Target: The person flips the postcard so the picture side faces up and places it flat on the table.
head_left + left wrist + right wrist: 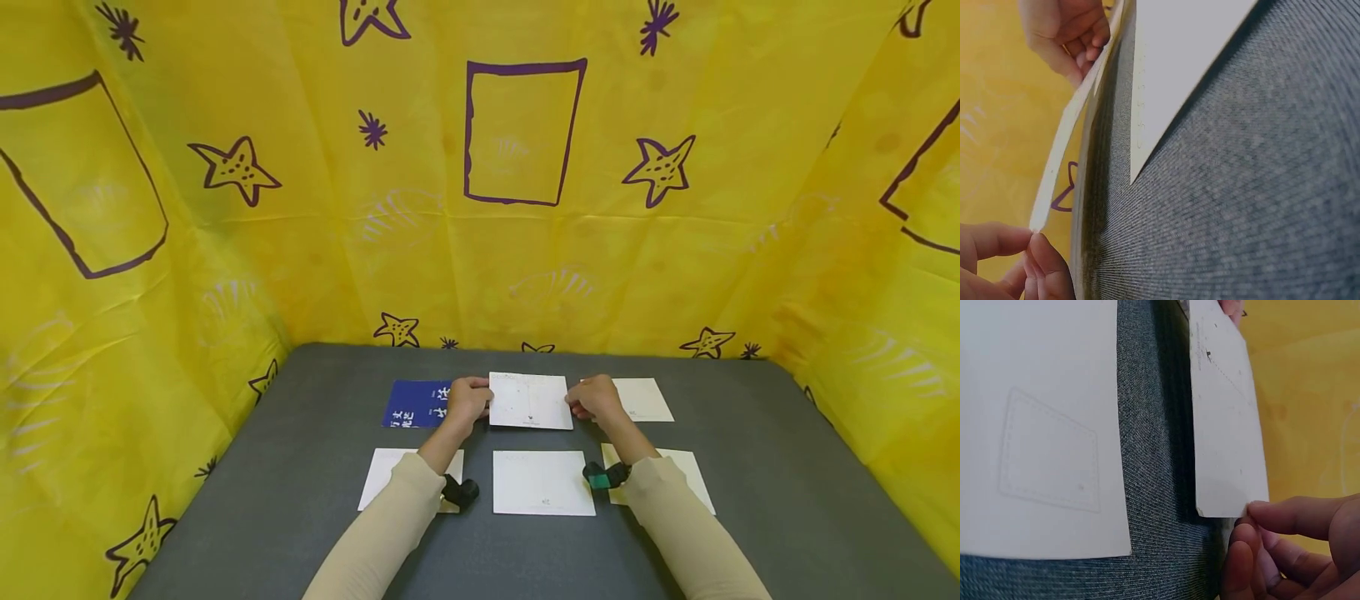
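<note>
A white postcard (528,402) with small specks and a tiny printed mark is held between both hands, at the back row's middle place. My left hand (469,402) pinches its left edge between thumb and fingers, and my right hand (596,398) pinches the right edge. Seen from the left wrist, the held postcard (1057,162) is almost edge-on, raised off the table. The right wrist view has its printed face (1225,425), with my right thumb and fingers (1250,512) at a corner. A blue postcard (415,404) with white characters lies left, partly behind my left hand.
A cream postcard (643,400) lies behind my right hand. Nearer me lie a left postcard (381,477), a middle one (543,483) and a right one (692,477), the outer two partly covered by my arms. Yellow patterned cloth (517,275) surrounds the grey table (300,467).
</note>
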A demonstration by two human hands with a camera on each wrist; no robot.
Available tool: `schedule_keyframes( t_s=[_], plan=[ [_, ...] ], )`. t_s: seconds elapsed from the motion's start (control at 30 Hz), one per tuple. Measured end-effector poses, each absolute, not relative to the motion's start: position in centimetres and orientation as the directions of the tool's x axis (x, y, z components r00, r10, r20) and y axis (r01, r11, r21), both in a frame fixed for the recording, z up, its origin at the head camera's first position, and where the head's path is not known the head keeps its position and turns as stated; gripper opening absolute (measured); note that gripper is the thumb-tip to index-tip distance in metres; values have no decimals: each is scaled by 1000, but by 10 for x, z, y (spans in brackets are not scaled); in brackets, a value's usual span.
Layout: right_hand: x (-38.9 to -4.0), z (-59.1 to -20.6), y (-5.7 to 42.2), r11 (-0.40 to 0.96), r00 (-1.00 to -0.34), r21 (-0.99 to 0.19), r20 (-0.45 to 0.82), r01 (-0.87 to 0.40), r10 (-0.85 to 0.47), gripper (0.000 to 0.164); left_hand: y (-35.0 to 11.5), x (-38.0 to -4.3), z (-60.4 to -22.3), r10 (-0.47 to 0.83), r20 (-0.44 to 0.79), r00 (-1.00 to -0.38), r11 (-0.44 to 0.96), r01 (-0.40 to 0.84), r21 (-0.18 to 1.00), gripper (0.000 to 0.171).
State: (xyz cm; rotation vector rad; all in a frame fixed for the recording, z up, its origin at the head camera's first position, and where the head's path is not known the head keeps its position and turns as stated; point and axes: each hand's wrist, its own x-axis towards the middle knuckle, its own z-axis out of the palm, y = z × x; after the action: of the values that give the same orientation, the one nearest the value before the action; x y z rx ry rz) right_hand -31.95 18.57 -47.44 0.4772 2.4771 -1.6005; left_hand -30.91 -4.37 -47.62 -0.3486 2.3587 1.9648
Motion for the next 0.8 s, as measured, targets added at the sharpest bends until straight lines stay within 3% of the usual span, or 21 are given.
schedule_keyframes(
  t_s=[0.8],
  plan=[
    [-313, -460, 184, 342, -962, -900, -236, 271, 140, 21, -52, -307, -472, -167, -165, -972, 127, -187, 974, 17]
  ],
)
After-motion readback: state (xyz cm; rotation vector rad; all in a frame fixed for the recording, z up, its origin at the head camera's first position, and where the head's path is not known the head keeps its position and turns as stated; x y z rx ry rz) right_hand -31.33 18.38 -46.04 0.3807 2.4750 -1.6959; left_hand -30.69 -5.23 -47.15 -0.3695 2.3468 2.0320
